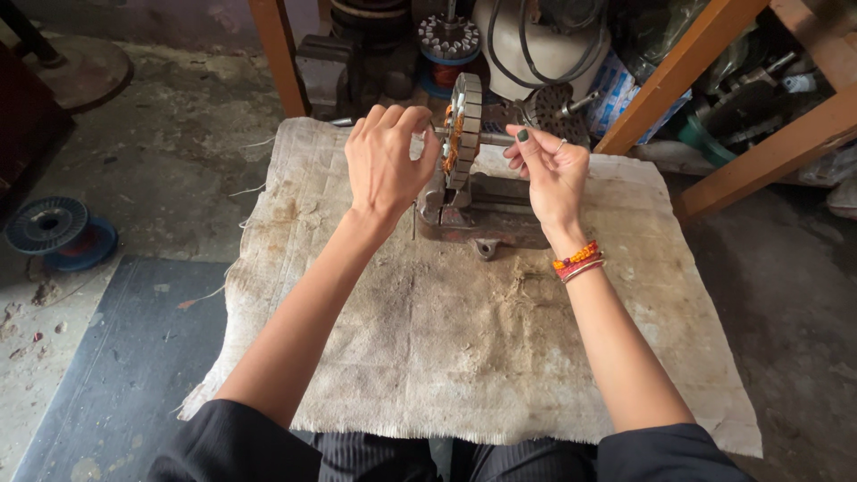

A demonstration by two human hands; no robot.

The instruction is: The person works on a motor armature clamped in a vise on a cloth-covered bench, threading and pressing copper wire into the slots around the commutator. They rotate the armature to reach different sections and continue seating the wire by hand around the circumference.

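A person's bare forearms reach out over a worn, stained burlap cloth (464, 357) spread on the floor. The left hand (386, 161) hovers palm-down, fingers (406, 120) curled narrow and almost touching the near face of a round stator core (464, 129) standing on edge between the two hands. The right hand (552, 170), with beaded bracelets (578, 261) at the wrist, pinches its fingers (520, 143) together just right of the core, by the shaft (495, 138); what they grip is too fine to tell. Beneath the fingers a rusty metal stand (486, 219) carries the core. Left of the hands lies a blue wire spool (58, 232); beyond the fingers, orange wooden frame legs (687, 71) and stacked machine parts (536, 45).
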